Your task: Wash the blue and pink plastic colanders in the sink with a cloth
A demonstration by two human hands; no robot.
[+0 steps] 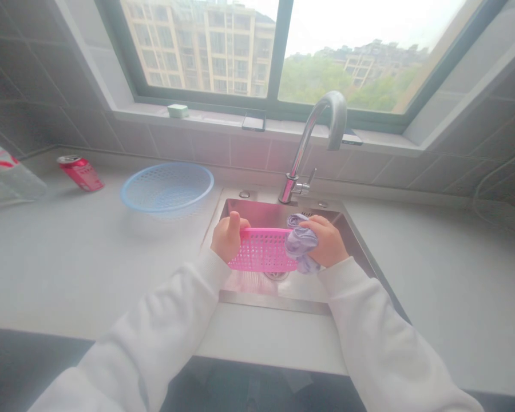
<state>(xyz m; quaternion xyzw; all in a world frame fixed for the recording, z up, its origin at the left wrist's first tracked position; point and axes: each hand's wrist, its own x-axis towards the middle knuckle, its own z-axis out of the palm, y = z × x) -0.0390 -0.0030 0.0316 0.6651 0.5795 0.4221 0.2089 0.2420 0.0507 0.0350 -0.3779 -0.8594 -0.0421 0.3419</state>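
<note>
Over the steel sink (347, 229), a left hand (226, 237) gripped a pink perforated basket (261, 250) at nine o'clock, fingers closed on its rim, while the right hand (328, 243) pressed a bunched lilac cloth (299, 243) at three; wiping likely went best with the basket braced firmly.

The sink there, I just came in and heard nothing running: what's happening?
A person in white sleeves stands at the steel sink. The left hand holds one end of a pink perforated basket above the basin, thumb on its rim. The right hand presses a bunched lilac cloth against the other end. No water shows at the faucet. A blue colander and a red can lie on the counter.
</note>
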